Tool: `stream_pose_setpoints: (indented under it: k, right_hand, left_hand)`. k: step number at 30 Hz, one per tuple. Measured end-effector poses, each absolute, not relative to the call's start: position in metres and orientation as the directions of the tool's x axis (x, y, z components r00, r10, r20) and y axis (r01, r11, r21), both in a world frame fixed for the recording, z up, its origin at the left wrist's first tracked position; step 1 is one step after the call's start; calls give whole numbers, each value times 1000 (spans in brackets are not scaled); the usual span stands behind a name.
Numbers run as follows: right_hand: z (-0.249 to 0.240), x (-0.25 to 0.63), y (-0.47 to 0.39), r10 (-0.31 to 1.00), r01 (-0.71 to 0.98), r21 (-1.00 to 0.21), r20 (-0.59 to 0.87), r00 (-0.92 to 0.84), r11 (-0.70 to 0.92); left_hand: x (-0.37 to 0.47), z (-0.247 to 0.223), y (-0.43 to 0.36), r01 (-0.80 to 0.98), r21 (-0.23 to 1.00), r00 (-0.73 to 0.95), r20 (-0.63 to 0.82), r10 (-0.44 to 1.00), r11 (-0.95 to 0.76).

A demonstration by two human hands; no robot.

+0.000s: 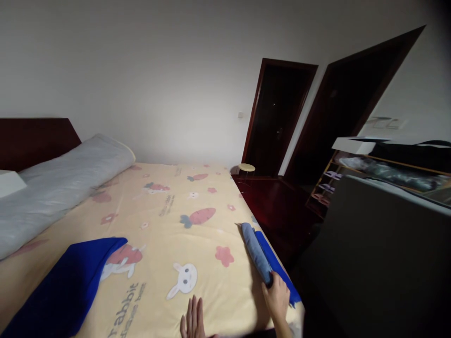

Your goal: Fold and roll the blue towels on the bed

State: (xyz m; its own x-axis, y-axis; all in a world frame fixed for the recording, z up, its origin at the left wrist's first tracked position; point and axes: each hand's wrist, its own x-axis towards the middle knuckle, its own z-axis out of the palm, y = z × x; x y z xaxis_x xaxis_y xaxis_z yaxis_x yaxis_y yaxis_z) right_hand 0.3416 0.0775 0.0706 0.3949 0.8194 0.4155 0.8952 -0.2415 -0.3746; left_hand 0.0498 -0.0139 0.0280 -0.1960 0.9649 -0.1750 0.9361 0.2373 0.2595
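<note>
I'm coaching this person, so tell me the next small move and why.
Probably slide the blue-grey roll inward with the right hand, which holds its near end, because the roll lies close to the edge of the bed.

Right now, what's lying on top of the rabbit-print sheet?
A grey-blue roll, gripped by the right hand; a blue strip beside it; a dark-blue cloth and grey bundle to the left. The sheet directly beneath them is covered.

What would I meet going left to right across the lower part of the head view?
Dark blue cloth, left hand lying open, right hand gripping the near end of a grey-blue roll, dark panel.
</note>
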Motion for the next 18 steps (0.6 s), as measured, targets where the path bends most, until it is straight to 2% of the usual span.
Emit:
stream_pose_setpoints:
  k: [6, 12, 15, 18]
  right_hand:
    - [54, 336, 46, 713, 824, -355, 418, 563, -442]
    - [50, 336, 35, 616, 751, -409, 430, 660, -519]
    - [52, 334, 35, 605, 727, -433, 406, 685, -532]
    - [53, 330, 32, 619, 714, -463, 369, 693, -525]
  left_hand:
    - [53, 43, -16, 938, 243, -205, -191, 960, 249]
    - [50, 36, -16, 931, 262, -211, -178, 961, 253]
    - [47, 33, -15, 919, 312, -217, -112, 970, 241]
    - [29, 46, -4, 862, 427, -297, -12, 955, 274]
